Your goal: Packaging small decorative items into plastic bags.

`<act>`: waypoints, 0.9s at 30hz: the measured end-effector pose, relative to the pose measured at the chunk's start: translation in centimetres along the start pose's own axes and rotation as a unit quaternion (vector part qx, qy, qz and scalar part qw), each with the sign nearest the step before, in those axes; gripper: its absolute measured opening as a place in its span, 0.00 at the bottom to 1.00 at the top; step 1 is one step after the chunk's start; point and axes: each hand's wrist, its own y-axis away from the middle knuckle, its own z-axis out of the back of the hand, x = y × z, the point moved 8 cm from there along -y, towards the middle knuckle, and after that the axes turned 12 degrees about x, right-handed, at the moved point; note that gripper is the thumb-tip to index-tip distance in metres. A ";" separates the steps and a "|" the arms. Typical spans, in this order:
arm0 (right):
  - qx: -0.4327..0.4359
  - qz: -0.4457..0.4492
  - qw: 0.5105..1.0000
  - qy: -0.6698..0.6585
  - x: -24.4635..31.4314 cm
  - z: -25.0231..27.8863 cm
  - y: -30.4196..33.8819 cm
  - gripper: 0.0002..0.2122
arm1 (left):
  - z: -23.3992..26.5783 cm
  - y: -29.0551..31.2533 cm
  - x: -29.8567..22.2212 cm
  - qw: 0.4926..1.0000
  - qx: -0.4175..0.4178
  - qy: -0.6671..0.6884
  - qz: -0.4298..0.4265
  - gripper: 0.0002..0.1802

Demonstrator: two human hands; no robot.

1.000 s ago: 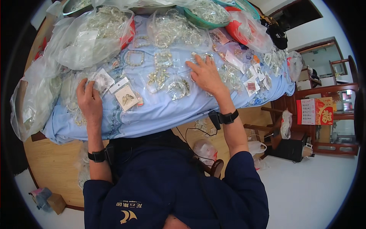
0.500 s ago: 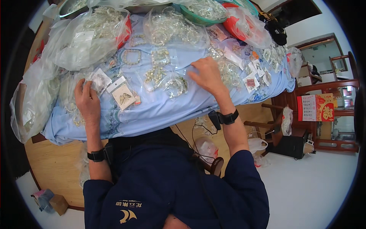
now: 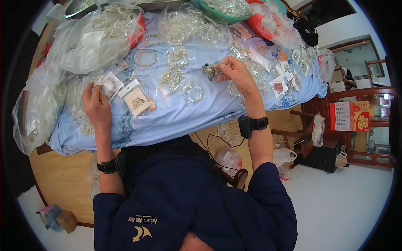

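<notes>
Pinched between the fingers of my right hand (image 3: 235,74) is a small clear bag with a dark-beaded bracelet (image 3: 212,72), raised above the blue cloth. Just left of it lies a bagged clear bracelet (image 3: 192,93), and beyond that a bagged pale bracelet (image 3: 169,83). My left hand (image 3: 97,106) rests open, fingers a little bent, over bagged jewellery at the table's left part. Beside its fingertips is a white packet (image 3: 110,85). A butterfly card packet (image 3: 136,100) lies to its right, apart from the hand.
Large clear bags of jewellery (image 3: 102,42) cover the far left, with another clear bag (image 3: 193,29) at the centre back. A green basket (image 3: 226,14) and a red-and-clear bag (image 3: 276,29) stand far right. Several white-carded packets (image 3: 284,71) lie on the right.
My right hand has lifted the dark-beaded bracelet in its bag off the cloth, moving slightly right. The clear bracelet now shows where the darker one lay. My left hand stays nearly still.
</notes>
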 end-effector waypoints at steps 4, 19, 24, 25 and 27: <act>-0.007 -0.017 0.983 -0.184 -0.6 0.3 0.9 0.07 | 0.1 0.2 0.2 1.000 0.002 -0.001 0.004 0.11; -0.273 0.069 0.915 0.288 3.0 1.4 3.5 0.13 | 0.1 0.0 -0.1 1.000 -0.006 0.011 0.004 0.12; -0.121 0.088 0.905 0.399 3.6 -5.0 3.7 0.21 | 0.2 0.2 0.2 1.000 -0.007 0.001 0.005 0.11; -0.122 0.087 0.905 0.399 3.8 -6.2 4.0 0.21 | 0.1 0.1 0.2 1.000 -0.006 0.002 0.005 0.11; -0.095 0.113 0.870 0.471 4.8 -9.5 4.5 0.25 | 0.1 0.1 0.3 1.000 -0.013 0.012 0.004 0.11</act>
